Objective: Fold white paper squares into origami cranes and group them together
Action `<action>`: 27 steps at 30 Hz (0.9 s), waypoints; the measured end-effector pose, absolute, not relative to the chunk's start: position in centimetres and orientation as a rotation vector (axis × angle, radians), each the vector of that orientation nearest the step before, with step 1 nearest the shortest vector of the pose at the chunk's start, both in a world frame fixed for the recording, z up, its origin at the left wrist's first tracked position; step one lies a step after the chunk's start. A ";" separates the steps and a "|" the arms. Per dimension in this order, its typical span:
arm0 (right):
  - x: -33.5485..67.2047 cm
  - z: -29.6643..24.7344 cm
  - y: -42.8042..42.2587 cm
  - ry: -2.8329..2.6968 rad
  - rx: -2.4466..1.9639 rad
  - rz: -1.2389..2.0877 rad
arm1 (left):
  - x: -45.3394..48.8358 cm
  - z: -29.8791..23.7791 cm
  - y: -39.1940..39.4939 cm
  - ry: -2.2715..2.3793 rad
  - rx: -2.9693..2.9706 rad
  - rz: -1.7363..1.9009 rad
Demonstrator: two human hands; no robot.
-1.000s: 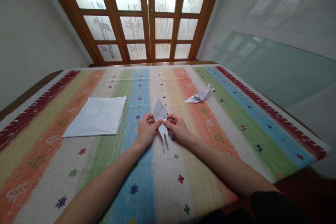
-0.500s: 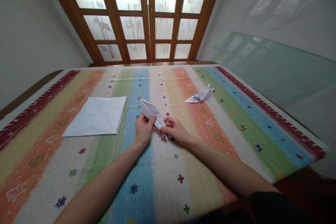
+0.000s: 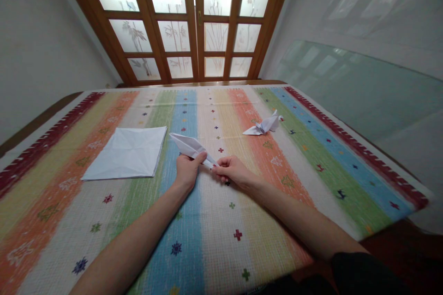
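At frame centre, left hand (image 3: 186, 173) gripped a folded paper (image 3: 187, 145) mid-length; right hand (image 3: 235, 170) pinched its tip. White sheets (image 3: 126, 153) lay left of centre, a paper crane (image 3: 267, 125) right.

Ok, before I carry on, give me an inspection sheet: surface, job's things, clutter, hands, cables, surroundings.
Surface: striped, patterned tablecloth with slight creases.
Job's things: folded white paper, slanted, broad pointed end toward far left.
Clutter (items outside the hands): white paper stack at left; origami crane at right.
Hands: left hand grips the paper, thumb on top; right hand pinches its narrow end.
Cables: nothing seen.
Surroundings: wood-framed frosted-glass doors ahead, pale wall at left.
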State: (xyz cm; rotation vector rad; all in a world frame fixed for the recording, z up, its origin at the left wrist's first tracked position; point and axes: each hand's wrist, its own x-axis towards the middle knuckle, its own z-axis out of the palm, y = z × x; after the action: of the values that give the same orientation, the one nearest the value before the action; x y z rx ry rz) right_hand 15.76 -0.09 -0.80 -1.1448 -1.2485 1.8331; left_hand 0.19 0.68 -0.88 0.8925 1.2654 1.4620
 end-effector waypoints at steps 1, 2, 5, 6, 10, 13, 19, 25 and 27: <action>15.8 -0.8 -0.1 -1.238 -1.146 1.836 | 0.2 -0.9 0.7 1.262 0.896 1.465; 15.8 -0.7 -0.1 -1.234 -1.148 1.833 | 0.2 -0.9 0.6 1.262 0.899 1.469; 15.9 -0.8 0.0 -1.255 -1.160 1.813 | 0.4 -0.8 0.5 1.278 0.908 1.470; 15.9 -0.8 0.0 -1.267 -1.165 1.805 | 0.4 -0.7 0.5 1.282 0.907 1.471; 15.9 -0.9 0.1 -1.311 -1.207 1.784 | 0.4 -0.6 0.5 1.277 0.901 1.485; 16.0 -0.7 0.1 -1.352 -1.240 1.771 | 0.4 -0.7 0.5 1.273 0.888 1.494; 16.1 0.0 -0.1 -1.481 -1.252 1.686 | 0.3 -1.2 0.8 1.292 0.884 1.515; 16.2 0.0 -0.2 -1.528 -1.230 1.699 | -0.2 -1.8 1.3 1.301 0.872 1.527; 16.3 0.0 -0.2 -1.554 -1.207 1.697 | -0.2 -1.9 1.4 1.297 0.870 1.524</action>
State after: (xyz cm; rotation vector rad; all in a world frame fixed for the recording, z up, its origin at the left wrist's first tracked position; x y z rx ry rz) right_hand 16.29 -0.24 0.04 -1.2066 -1.5544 1.6972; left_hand -0.24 1.37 -1.87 0.8703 1.2971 1.5243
